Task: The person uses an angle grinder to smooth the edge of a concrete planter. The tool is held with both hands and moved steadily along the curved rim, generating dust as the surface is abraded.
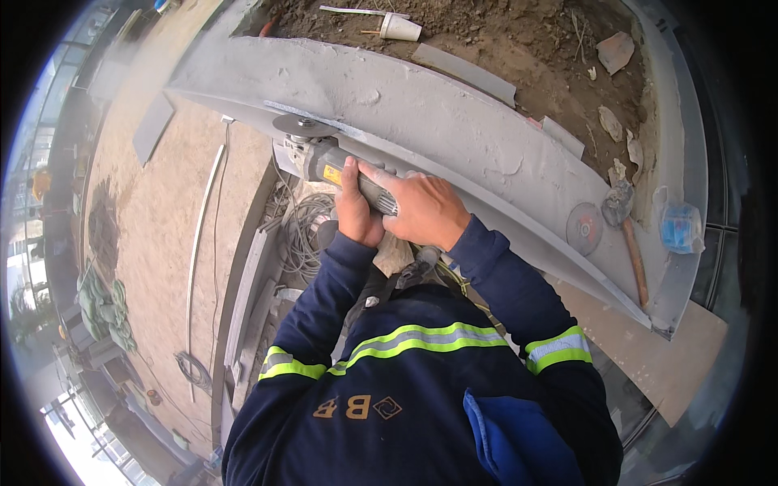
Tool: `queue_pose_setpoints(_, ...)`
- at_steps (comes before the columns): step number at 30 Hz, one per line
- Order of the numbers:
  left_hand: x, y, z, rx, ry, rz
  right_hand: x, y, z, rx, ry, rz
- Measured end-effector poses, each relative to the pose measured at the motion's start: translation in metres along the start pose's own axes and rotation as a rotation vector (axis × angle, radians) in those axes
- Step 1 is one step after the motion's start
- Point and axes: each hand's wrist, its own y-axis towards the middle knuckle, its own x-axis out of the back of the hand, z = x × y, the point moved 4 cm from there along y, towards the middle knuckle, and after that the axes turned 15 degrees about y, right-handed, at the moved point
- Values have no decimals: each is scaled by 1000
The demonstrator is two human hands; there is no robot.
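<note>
An angle grinder (pixel 331 162) is gripped in both hands, its body pointing up and left. My left hand (pixel 357 212) wraps the near side of the tool's body. From the right, my right hand (pixel 425 206) closes over its rear part, index finger stretched along the casing. The grinder's disc (pixel 303 125) lies against the edge of a grey stone slab (pixel 421 154) that caps a curved planter wall. Pale dust hangs beyond the disc at the upper left. Whether the disc is spinning cannot be made out.
On the wall top lie a spare cutting disc (pixel 584 228), a hammer (pixel 632 243) with a wooden handle and a blue-wrapped plastic pack (pixel 681 228). Soil (pixel 519 49) fills the planter, with a white cup (pixel 400 27) in it. Coiled cable (pixel 304 235) sits below the grinder.
</note>
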Motion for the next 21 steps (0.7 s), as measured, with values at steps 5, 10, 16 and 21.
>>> queue_pose_setpoints(5,-29,-45,15,-50,48,7,10,-43,0,-68,-12,17)
queue_pose_setpoints(10,-27,-43,18,-41,47,11,16,-43,2,-54,-6,21)
queue_pose_setpoints(16,-7,-5,5,-35,14,-32,1,-5,-11,49,28,-34)
queue_pose_setpoints(21,-8,-5,1,-35,4,1,1,-2,-7,33,22,-20)
